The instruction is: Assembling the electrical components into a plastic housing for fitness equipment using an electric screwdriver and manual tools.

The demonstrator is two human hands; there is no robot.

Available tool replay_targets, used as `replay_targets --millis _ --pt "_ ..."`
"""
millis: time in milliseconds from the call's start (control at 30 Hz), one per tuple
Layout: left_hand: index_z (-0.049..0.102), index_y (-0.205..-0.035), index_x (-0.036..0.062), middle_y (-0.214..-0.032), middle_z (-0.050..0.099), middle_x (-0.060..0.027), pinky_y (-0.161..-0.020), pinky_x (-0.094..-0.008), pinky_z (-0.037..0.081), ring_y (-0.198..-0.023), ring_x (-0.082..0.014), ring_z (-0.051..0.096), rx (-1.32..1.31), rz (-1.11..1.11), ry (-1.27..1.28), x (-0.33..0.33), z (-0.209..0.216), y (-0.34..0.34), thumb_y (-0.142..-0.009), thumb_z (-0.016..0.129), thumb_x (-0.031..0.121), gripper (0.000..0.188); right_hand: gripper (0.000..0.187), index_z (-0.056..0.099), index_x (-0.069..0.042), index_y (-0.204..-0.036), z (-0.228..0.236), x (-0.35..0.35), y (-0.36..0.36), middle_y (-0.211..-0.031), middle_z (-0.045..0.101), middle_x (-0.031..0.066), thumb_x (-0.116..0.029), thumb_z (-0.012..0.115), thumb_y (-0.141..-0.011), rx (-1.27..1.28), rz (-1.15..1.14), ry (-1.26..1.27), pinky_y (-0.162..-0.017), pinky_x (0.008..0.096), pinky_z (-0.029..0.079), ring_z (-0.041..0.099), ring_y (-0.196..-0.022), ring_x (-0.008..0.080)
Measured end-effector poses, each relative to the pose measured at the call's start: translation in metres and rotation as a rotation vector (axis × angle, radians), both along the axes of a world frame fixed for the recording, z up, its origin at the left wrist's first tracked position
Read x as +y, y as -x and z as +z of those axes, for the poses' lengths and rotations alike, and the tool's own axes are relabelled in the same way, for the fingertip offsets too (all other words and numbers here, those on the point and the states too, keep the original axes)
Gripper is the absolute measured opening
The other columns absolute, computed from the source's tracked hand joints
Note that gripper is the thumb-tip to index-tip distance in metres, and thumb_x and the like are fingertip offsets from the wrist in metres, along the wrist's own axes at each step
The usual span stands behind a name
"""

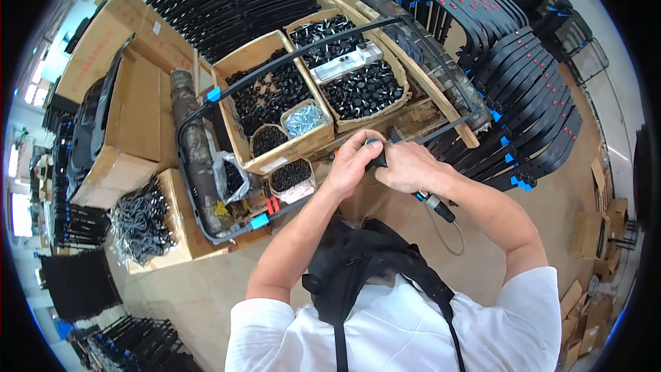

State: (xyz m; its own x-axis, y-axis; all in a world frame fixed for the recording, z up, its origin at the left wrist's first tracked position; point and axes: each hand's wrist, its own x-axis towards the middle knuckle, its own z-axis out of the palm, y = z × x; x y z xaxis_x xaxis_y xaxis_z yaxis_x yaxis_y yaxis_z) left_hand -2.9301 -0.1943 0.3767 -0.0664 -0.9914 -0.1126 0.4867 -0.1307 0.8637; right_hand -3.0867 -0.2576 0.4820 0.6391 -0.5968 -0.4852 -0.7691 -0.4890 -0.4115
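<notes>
My left hand is closed, with a black round-headed part between thumb and fingers. Beside it, my right hand wraps round a black power screwdriver, whose rear end and grey cord show below the wrist. The two hands meet close to the near side of a large black tubular frame with rounded corners and blue tape pieces. My fingers hide the tool's front end and most of the small part.
Under the frame stand wooden bins of black-headed bolts and a small box of silver screws. A wooden strip crosses at right. Black curved frames are stacked beyond it. Cardboard boxes and bagged black parts stand left.
</notes>
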Motion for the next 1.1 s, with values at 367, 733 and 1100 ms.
replay_targets --millis 367,733,1100 --pt "0.065 -0.116 0.0062 -0.103 0.063 0.0014 -0.09 -0.0276 0.048 -0.098 -0.0077 0.055 -0.181 0.185 0.099 0.02 -0.005 0.017 -0.105 0.063 0.02 0.017 0.047 0.076 0.005 -0.1 -0.02 0.005 0.015 -0.102 0.075 0.0307 -0.037 0.065 -0.083 -0.103 0.054 0.129 -0.09 0.0538 0.058 0.073 -0.099 0.0468" --pt "0.065 -0.116 0.0071 -0.102 0.062 0.0032 -0.087 -0.0255 0.048 -0.096 -0.0055 0.054 -0.157 0.238 0.093 0.027 -0.008 0.032 -0.108 0.061 0.02 0.015 0.049 0.075 0.006 -0.104 0.0 -0.001 0.017 -0.096 0.076 0.0284 -0.039 0.067 -0.083 0.048 0.098 0.002 -0.088 0.0528 0.059 0.076 -0.095 0.0436" --pt "0.064 -0.118 0.0059 -0.105 0.061 0.0028 -0.089 -0.0247 0.048 -0.096 -0.0056 0.054 -0.095 0.254 0.1 0.009 -0.004 0.031 -0.107 0.062 0.017 0.015 0.043 0.074 0.008 -0.09 -0.027 -0.039 0.008 -0.095 0.075 0.0285 -0.033 0.068 -0.079 0.01 0.257 -0.045 -0.082 0.0482 0.058 0.074 -0.091 0.0409"
